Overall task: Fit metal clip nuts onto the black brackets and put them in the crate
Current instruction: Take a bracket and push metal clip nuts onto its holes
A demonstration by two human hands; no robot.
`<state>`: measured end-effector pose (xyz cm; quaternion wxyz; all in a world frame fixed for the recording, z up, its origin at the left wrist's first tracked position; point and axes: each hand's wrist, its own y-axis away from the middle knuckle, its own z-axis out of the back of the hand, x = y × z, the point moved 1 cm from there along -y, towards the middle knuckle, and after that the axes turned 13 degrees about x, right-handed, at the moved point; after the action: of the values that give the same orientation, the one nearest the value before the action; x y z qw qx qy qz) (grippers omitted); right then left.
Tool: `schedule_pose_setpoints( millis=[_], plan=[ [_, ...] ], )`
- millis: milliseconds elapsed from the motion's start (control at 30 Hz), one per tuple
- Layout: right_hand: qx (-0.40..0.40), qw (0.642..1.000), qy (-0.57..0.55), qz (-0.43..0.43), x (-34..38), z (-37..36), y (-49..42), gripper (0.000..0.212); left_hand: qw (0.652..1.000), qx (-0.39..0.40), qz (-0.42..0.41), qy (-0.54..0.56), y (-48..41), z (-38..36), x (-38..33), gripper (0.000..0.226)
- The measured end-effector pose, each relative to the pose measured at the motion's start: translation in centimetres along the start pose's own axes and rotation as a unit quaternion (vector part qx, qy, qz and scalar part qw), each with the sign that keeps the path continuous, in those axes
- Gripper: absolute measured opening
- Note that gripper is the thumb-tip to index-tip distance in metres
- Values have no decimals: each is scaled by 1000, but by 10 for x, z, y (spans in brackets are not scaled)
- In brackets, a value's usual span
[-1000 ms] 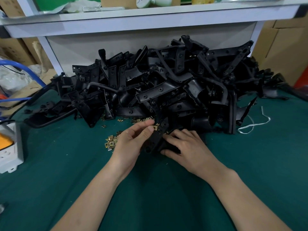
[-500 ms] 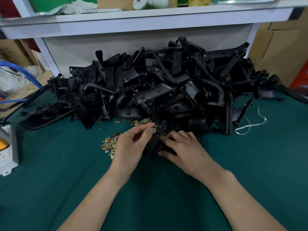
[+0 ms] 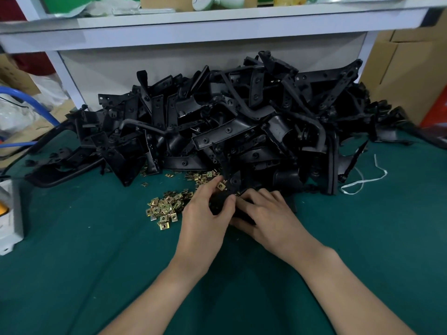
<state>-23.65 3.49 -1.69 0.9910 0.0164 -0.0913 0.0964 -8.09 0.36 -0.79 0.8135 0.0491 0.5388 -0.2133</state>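
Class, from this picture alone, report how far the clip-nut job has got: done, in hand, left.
Done: nothing to count; no crate or finished part shows. In hand: the left hand and right hand hold one bracket, a clip nut at its edge. Left: the big bracket pile and the loose nuts.

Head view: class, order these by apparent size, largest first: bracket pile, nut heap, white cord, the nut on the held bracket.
1. Bracket pile
2. Nut heap and white cord: similar spread, too close to rank.
3. Nut on the held bracket
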Motion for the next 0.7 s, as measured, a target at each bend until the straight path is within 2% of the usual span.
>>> schedule_pose_setpoints(
  millis=[433,600,700],
  plan=[
    [10,1000,4,-4,1,1,-1,52,997,-22,-26,-76,0,1,2,40],
    [5,1000,-1,-6,2,0,-1,52,995,4,-22,-95,0,1,4,46],
    [6,1000,-2,-5,1,0,-1,52,991,-18,-19,-134,-1,3,5,46]
  ],
)
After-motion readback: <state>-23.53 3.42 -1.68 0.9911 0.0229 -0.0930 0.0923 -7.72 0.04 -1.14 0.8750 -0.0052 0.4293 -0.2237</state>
